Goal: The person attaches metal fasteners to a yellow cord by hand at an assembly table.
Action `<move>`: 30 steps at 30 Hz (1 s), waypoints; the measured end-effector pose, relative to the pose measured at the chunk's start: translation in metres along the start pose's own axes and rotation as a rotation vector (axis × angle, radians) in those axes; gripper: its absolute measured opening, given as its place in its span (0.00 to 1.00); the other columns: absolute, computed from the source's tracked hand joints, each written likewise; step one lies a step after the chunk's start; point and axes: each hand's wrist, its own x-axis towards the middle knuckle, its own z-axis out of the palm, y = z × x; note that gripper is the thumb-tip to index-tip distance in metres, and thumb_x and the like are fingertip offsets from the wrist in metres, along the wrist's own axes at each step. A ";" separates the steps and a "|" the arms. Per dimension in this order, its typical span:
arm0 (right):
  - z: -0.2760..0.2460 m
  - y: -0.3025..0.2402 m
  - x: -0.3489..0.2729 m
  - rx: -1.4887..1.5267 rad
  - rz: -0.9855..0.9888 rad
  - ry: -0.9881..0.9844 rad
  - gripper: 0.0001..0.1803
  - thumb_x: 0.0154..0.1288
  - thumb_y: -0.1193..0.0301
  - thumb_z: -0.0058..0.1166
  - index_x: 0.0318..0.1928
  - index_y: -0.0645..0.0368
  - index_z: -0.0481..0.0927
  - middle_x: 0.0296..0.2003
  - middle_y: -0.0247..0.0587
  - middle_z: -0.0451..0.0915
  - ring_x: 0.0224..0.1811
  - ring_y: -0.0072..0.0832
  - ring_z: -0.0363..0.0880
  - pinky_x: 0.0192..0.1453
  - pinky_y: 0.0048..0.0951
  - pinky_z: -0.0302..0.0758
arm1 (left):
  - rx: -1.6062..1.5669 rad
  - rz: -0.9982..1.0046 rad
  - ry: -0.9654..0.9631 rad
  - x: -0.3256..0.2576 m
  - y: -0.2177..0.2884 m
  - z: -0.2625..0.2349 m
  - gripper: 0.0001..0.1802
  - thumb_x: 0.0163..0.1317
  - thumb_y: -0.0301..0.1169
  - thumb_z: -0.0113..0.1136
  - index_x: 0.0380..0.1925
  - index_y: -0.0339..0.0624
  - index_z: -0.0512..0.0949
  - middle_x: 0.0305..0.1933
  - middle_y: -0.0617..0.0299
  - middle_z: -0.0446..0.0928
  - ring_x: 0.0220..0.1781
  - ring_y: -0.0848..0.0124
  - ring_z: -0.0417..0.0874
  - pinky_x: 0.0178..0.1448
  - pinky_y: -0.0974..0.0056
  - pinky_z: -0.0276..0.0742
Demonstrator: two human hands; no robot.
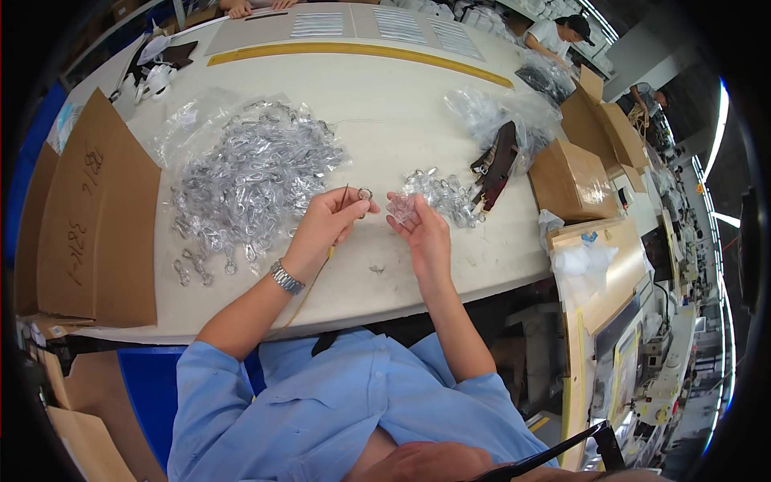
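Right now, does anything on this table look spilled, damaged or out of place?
Nothing stands out. The large heap of bagged metal clips sprawls loosely, but stays on the table. The left hand holds a small ring; the right hand holds a clear bag.

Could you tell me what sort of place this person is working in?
Probably a factory packing or assembly workshop. A big heap of metal clasps in clear bags covers the shared worktable, cardboard boxes stand at its edge, and another worker sits at the far end.
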 end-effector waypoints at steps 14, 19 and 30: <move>0.002 0.016 0.001 0.045 0.014 -0.010 0.18 0.84 0.62 0.53 0.56 0.65 0.82 0.56 0.51 0.88 0.54 0.33 0.90 0.61 0.36 0.85 | 0.195 0.114 0.028 0.003 -0.012 0.003 0.09 0.73 0.34 0.69 0.41 0.39 0.88 0.27 0.76 0.77 0.21 0.88 0.63 0.24 0.75 0.55; 0.005 0.018 0.000 0.018 0.019 0.030 0.16 0.83 0.62 0.56 0.55 0.63 0.84 0.53 0.48 0.90 0.52 0.29 0.90 0.59 0.33 0.84 | 0.111 0.033 0.039 0.002 -0.012 0.001 0.09 0.73 0.34 0.69 0.41 0.39 0.88 0.29 0.73 0.82 0.22 0.88 0.66 0.24 0.76 0.57; 0.008 0.026 -0.001 -0.013 -0.013 0.048 0.19 0.83 0.60 0.56 0.52 0.66 0.85 0.49 0.49 0.90 0.49 0.32 0.91 0.60 0.34 0.85 | 0.088 0.105 0.067 0.003 -0.008 0.001 0.09 0.75 0.32 0.65 0.45 0.38 0.87 0.32 0.70 0.87 0.23 0.89 0.68 0.25 0.76 0.60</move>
